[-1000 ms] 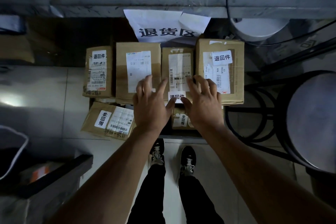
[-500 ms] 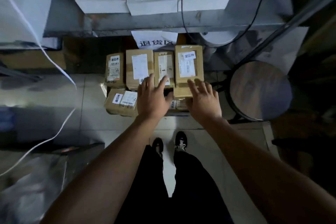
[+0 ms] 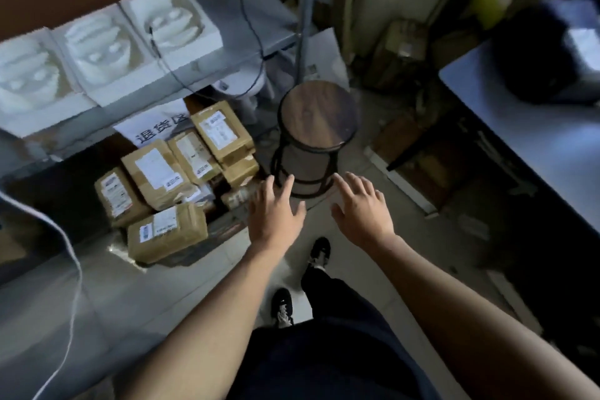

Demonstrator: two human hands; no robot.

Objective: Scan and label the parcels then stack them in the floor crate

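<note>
You stand on a pale tiled floor [image 3: 97, 286], looking down past your dark trousers and black-and-white shoes. To your right a blue-grey table [image 3: 535, 127] runs along the edge of the view, carrying a dark, blurred object at its far end. To your left a grey metal shelf [image 3: 227, 3] holds three white moulded foam inserts [image 3: 94, 49] side by side, with a black cable trailing across it.

Under that shelf the brown cardboard parcels [image 3: 156, 169] sit packed together on the floor, each with a white shipping label and most with a small white sticker. Four lie in a row at the back, and one lies across the front [image 3: 167, 232], nearest you. The floor crate itself is mostly hidden beneath them; only a dark edge shows at the front, and you cannot tell more. Behind the stack, a white paper sign [image 3: 156, 127] printed with three black Chinese characters hangs from the shelf edge.

Just right of the parcels stands a round wooden-topped stool [image 3: 316, 114] on a black metal frame.

Your left hand [image 3: 276, 214] hovers palm down with its fingers spread and relaxed, holding nothing, near the right end of the stack. Your right hand [image 3: 363, 208] is likewise flat and empty, fingers loosely spread, in front of the stool's base. The two hands are apart from each other.
</note>
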